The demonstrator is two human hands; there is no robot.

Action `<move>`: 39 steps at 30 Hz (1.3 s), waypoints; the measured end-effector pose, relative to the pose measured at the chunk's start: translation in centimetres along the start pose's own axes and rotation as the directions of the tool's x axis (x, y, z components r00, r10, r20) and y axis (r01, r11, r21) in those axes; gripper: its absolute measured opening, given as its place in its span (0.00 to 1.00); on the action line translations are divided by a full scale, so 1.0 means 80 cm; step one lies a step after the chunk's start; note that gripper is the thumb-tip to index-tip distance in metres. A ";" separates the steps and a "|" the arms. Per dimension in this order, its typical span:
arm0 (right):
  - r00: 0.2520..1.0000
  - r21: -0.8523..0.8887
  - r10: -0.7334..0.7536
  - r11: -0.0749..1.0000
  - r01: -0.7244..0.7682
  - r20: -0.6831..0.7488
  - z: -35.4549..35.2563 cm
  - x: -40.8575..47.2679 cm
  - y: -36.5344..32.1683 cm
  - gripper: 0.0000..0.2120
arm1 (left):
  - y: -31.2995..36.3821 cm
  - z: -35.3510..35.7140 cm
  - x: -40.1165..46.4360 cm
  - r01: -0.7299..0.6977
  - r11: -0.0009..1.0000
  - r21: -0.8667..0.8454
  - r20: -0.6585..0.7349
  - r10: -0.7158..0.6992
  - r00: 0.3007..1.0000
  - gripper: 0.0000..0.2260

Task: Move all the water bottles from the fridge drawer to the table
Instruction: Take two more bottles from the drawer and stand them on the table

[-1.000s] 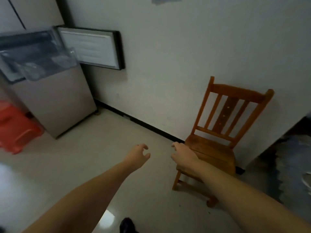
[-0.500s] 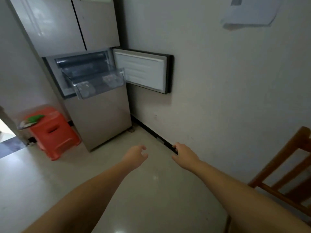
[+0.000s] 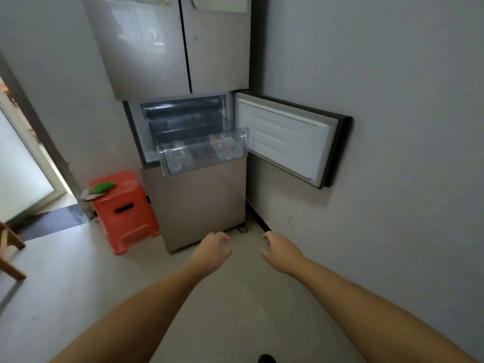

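Observation:
A tall grey fridge (image 3: 172, 48) stands ahead against the wall, its middle door (image 3: 285, 138) swung open to the right. A clear plastic drawer (image 3: 243, 137) is pulled out of that compartment. Inside it lie clear water bottles, one group at the left (image 3: 179, 155) and one at the right (image 3: 226, 148). My left hand (image 3: 212, 251) and my right hand (image 3: 280, 251) are stretched out in front of me, low and well short of the drawer. Both have loosely curled fingers and hold nothing.
An orange plastic stool (image 3: 124, 210) with a green item on top stands left of the fridge. A doorway with a glass panel (image 3: 21, 163) opens at the far left. Wooden chair legs (image 3: 9, 247) show at the left edge. A white wall (image 3: 392, 127) runs along my right.
My view has swung left from the wooden chair to face the fridge, which now looks nearer and more central. Both hands stay extended and empty.

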State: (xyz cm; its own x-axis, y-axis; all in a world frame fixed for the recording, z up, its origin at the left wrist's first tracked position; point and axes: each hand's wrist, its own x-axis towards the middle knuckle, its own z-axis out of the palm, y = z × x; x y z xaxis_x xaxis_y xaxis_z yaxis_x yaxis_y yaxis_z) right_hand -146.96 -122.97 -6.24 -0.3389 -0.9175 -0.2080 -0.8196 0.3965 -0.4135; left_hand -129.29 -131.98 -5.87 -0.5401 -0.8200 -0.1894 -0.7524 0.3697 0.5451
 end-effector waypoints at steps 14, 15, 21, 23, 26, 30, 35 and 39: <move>0.980 -0.011 -0.193 0.981 0.194 0.043 -0.123 0.345 -0.044 0.20 | 0.006 -0.102 0.287 0.093 0.993 -0.073 -0.161 -0.103 0.982 0.16; 0.978 -0.001 -0.201 0.980 0.201 0.051 -0.123 0.370 -0.052 0.21 | 0.002 -0.110 0.309 0.091 0.993 -0.078 -0.164 -0.103 0.981 0.16; 0.975 0.038 -0.222 0.974 0.222 0.001 -0.146 0.488 -0.104 0.21 | -0.019 -0.179 0.430 0.021 0.998 -0.059 -0.193 -0.032 0.981 0.16; 0.979 0.045 -0.203 0.978 0.204 -0.017 -0.163 0.527 -0.119 0.21 | -0.020 -0.211 0.474 -0.004 0.998 -0.069 -0.212 -0.011 0.977 0.15; 0.980 0.066 -0.187 0.979 0.192 -0.072 -0.196 0.581 -0.141 0.21 | -0.017 -0.256 0.535 -0.045 0.997 -0.061 -0.235 0.030 0.972 0.14; 0.978 0.132 -0.121 0.981 0.144 -0.169 -0.231 0.643 -0.156 0.18 | -0.011 -0.293 0.601 -0.058 0.995 -0.075 -0.261 0.037 0.965 0.12; 0.985 0.187 -0.041 0.980 0.072 -0.165 -0.253 0.723 -0.147 0.15 | -0.014 -0.295 0.669 0.030 0.987 -0.161 -0.144 -0.053 0.988 0.12; 1.000 0.116 -0.017 0.993 0.017 0.001 -0.249 0.798 -0.140 0.18 | -0.019 -0.277 0.735 0.172 0.968 -0.185 0.028 -0.169 0.985 0.15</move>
State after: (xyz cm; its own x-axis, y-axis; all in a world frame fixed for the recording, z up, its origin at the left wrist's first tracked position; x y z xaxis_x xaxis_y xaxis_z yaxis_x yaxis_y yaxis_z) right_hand -168.61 -186.58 2.75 -0.3243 -0.9241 -0.2021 -0.7663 0.3819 -0.5166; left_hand -151.54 -190.41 0.32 -0.4150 -0.8584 -0.3016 -0.7511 0.1362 0.6460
